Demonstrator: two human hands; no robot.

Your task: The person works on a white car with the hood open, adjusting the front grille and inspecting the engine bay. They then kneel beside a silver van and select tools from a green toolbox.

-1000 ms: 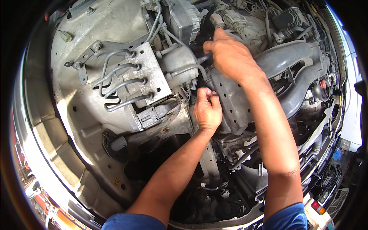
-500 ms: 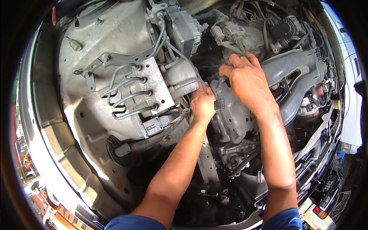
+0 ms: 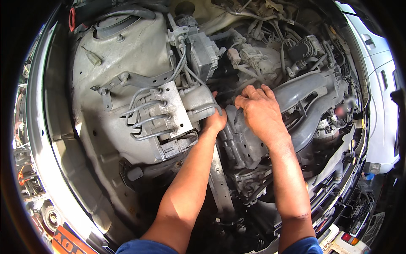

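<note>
While hands (image 3: 261, 113) stand apart, grey cover (image 3: 250, 146) lies partly under right

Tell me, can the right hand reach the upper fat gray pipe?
Probably yes: the right hand is very close to the upper fat gray pipe, and nothing visible seems to block the way.
</note>
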